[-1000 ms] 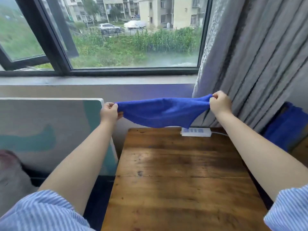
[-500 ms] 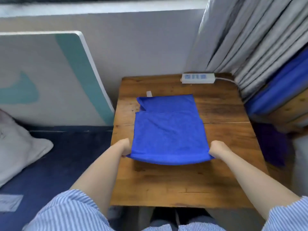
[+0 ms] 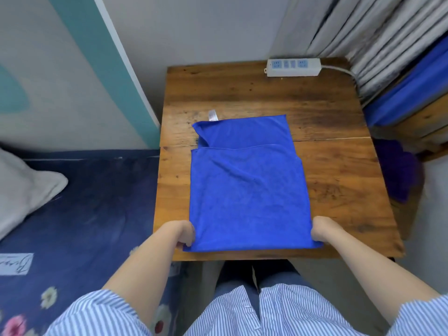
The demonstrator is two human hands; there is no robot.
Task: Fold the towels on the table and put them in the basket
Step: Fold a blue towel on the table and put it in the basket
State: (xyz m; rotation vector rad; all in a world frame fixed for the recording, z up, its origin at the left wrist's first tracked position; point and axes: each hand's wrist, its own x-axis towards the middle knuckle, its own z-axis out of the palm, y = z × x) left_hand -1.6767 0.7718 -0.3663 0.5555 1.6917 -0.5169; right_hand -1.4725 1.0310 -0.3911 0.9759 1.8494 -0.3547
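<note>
A blue towel (image 3: pixel 247 190) lies folded over on the wooden table (image 3: pixel 339 185), its upper layer reaching short of the far edge, where a white tag sticks out. My left hand (image 3: pixel 185 232) pinches the near left corner of the towel. My right hand (image 3: pixel 322 229) pinches the near right corner. Both corners sit close to the table's near edge. To the right, a wooden basket (image 3: pixel 426 122) holds blue cloth (image 3: pixel 412 93).
A white power strip (image 3: pixel 293 67) with its cable lies at the table's far right corner. Grey curtains (image 3: pixel 358 32) hang behind it. A bed with a dark blue sheet (image 3: pixel 80 209) and a white pillow (image 3: pixel 21 187) is on the left. A purple cloth (image 3: pixel 397 168) lies below the basket.
The towel went from stretched in the air at the window to lying folded on the table. Both hands have since pulled its near edge closer to the table's front, and my view has tilted down.
</note>
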